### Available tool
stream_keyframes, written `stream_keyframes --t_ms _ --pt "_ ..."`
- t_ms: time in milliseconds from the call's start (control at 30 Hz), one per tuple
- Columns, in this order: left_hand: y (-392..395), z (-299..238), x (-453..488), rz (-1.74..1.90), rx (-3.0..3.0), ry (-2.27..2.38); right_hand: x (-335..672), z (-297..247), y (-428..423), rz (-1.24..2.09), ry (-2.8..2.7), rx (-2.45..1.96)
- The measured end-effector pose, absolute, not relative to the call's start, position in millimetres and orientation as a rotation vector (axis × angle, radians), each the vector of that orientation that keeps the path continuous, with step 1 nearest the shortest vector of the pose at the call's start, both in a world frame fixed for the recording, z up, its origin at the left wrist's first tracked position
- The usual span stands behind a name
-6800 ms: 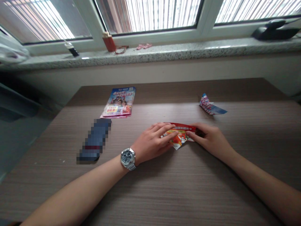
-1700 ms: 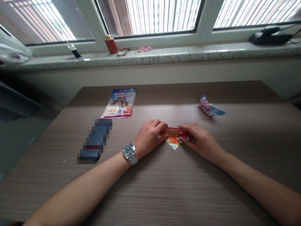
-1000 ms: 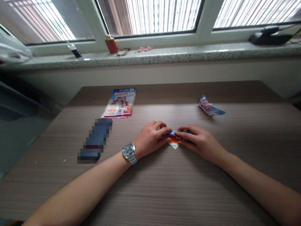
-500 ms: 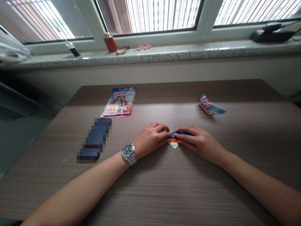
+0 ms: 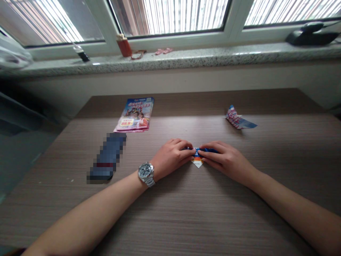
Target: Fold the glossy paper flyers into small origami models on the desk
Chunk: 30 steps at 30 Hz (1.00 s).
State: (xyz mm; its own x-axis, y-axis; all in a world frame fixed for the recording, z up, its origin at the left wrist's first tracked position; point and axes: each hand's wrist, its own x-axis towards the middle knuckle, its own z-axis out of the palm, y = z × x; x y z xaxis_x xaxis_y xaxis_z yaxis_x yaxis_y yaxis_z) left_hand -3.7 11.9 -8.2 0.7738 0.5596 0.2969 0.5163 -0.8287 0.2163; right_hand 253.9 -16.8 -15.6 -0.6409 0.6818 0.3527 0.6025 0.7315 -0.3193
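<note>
A small folded paper (image 5: 197, 162), blue, orange and white, lies on the table with one pointed corner toward me. From the left, my left hand (image 5: 176, 153) closes on it, thumb and fingertips pressing near its middle; a metal watch (image 5: 146, 171) is on that wrist. My right hand (image 5: 223, 156) presses the paper from the other side, its fingers bent together over the blue part. The two thumbs nearly meet. Much of the paper is hidden under my fingers.
A stack of printed flyers (image 5: 135, 113) lies at the back left, with a dark pixelated object (image 5: 108, 156) in front of it. A folded paper shape (image 5: 238, 120) sits at the back right. Along the granite sill (image 5: 199, 57) stand a red container (image 5: 124, 46) and other small items.
Both hands stay on the folded paper in nearly the same pose. The view has shifted very slightly; nothing else has visibly moved.
</note>
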Motion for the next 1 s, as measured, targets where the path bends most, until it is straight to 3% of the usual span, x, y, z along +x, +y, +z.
stream_keyframes --t_ms 1000 --pt "9.8 -7.2 -0.6 0.576 2.740 0.950 248.8 -17.7 -16.4 0.361 -2.258 -1.128"
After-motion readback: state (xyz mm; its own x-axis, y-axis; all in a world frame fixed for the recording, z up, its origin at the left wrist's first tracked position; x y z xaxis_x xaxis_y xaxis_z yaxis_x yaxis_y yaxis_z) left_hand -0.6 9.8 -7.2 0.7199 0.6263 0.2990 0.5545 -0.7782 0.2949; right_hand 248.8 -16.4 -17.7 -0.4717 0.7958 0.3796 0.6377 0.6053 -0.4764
